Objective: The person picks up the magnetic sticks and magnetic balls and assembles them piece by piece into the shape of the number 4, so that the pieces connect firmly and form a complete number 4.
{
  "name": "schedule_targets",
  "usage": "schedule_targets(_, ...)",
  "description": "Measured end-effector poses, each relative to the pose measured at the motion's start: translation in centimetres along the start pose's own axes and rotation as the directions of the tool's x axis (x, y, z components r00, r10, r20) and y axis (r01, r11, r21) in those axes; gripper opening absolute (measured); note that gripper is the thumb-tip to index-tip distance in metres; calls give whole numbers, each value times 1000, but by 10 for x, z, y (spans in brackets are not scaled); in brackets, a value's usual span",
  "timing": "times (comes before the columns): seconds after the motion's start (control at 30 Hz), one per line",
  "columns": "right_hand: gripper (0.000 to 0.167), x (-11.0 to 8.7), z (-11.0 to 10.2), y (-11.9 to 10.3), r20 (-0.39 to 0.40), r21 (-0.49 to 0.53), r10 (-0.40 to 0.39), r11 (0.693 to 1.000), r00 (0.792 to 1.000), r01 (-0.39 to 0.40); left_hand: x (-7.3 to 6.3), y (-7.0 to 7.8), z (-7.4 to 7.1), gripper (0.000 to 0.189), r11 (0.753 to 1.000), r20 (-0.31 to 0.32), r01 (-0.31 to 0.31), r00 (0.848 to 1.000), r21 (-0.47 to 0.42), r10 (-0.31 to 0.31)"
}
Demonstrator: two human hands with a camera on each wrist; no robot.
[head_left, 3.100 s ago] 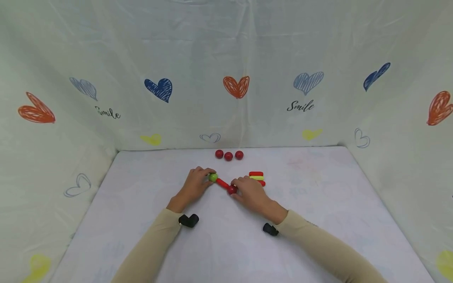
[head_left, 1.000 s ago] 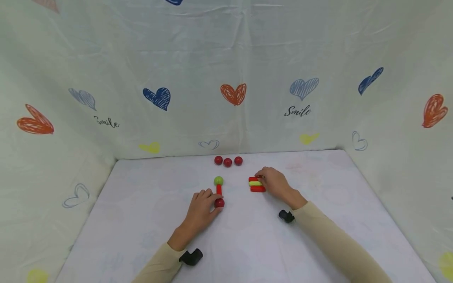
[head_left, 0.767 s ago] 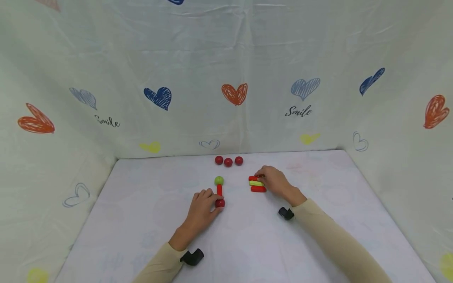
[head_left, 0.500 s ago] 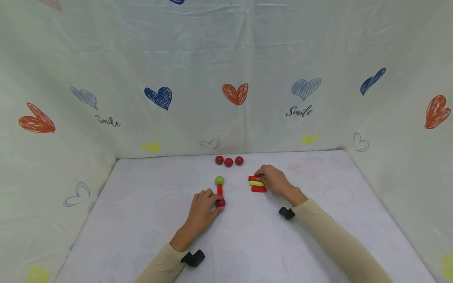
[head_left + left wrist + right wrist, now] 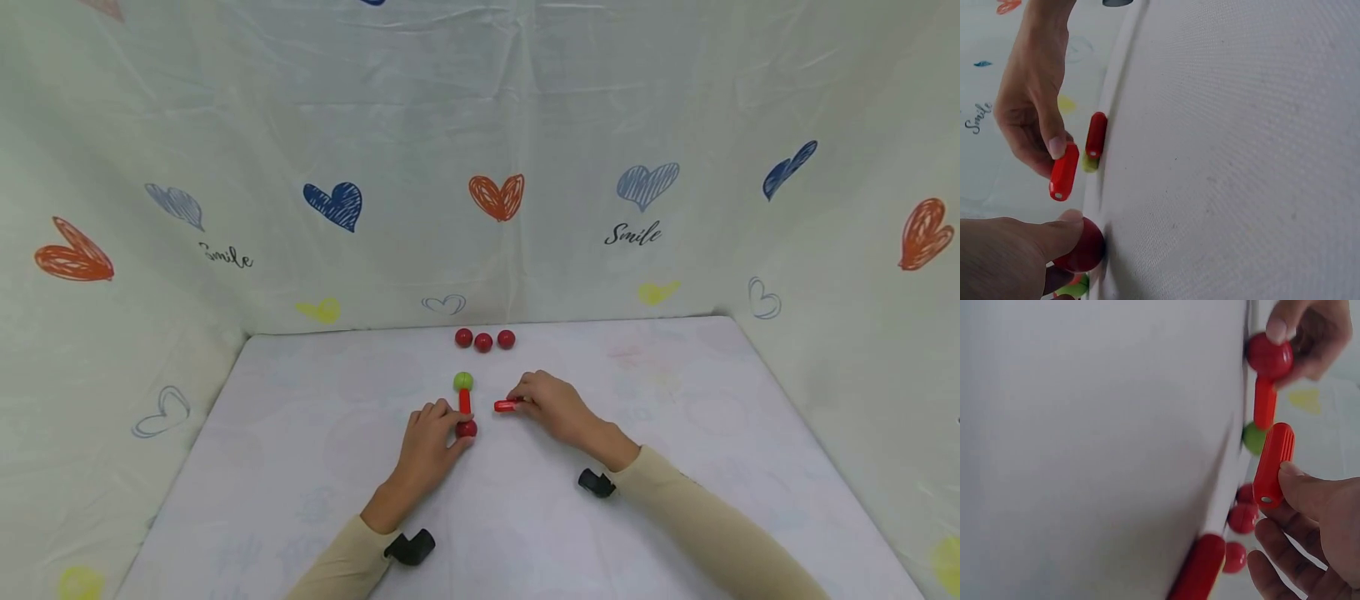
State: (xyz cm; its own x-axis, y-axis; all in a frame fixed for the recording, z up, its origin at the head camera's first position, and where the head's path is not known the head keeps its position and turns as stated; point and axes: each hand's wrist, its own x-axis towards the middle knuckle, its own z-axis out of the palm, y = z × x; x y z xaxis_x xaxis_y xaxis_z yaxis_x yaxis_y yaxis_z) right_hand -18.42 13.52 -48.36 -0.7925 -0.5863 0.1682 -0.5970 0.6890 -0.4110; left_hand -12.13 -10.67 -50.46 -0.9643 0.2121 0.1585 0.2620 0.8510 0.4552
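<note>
My left hand [image 5: 427, 446] pinches a red ball [image 5: 467, 429] between thumb and fingers on the white table. A red rod [image 5: 464, 402] runs from that ball to a green ball [image 5: 462, 381], the three lying in a line pointing away from me. In my right hand [image 5: 551, 407], thumb and fingers pinch a second red rod [image 5: 1274, 464], which has a silvery dot in its end. It points left, a short gap from the joined pieces. Another red rod [image 5: 1096, 134] and a yellow-green rod [image 5: 1090, 162] lie on the table, hidden behind my right hand in the head view.
Three loose red balls [image 5: 483, 342] sit near the table's [image 5: 315, 400] back edge. A white cloth wall [image 5: 405, 250] printed with hearts rises behind and at both sides. A black wrist camera [image 5: 411, 547] sticks out from each sleeve.
The joined balls and rod have swung from slanted to straight, my left hand shifting from green ball to red. My right hand has left the red ball, taken a red rod and carried it left.
</note>
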Motion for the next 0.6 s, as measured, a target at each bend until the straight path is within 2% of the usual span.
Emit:
schedule_targets(0.27, 15, -4, 15, -17, 23, 16, -64, 998, 998, 63, 0, -2, 2, 39, 1000, -4, -1, 1000, -1, 1)
schedule_targets(0.6, 15, -4, 21, -24, 39, 35, -74, 997, 997, 72, -2, -3, 2, 38, 999, -34, -31, 999, -14, 31)
